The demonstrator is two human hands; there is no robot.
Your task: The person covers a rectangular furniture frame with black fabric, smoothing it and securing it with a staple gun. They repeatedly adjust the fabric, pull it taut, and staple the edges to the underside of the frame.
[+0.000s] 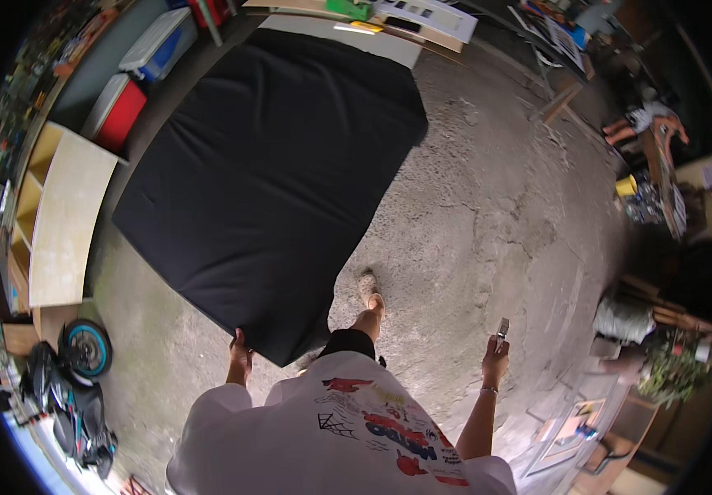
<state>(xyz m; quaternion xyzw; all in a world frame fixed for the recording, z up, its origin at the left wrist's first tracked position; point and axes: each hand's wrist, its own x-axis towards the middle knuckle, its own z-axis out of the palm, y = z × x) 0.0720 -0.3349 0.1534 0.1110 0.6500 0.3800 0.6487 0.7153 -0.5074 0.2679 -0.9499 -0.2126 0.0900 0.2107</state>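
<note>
Head view showed a person's left hand (240,356) clamped on the near corner of a large black panel (269,181), lifting it off the concrete floor (496,206) toward 12 o'clock; the right hand (495,356), at 3 o'clock, closed around a small metal tool (502,329), kept clear.

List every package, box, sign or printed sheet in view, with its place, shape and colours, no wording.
Red bin: far left by the wall, boxy, pale lid.
Blue bin: behind it, boxy, pale lid.
White printed sheet: top centre on a table, flat, dark blocks.
Framed picture: lower right, rectangular, pale frame.
The left hand grips the black panel.
</note>
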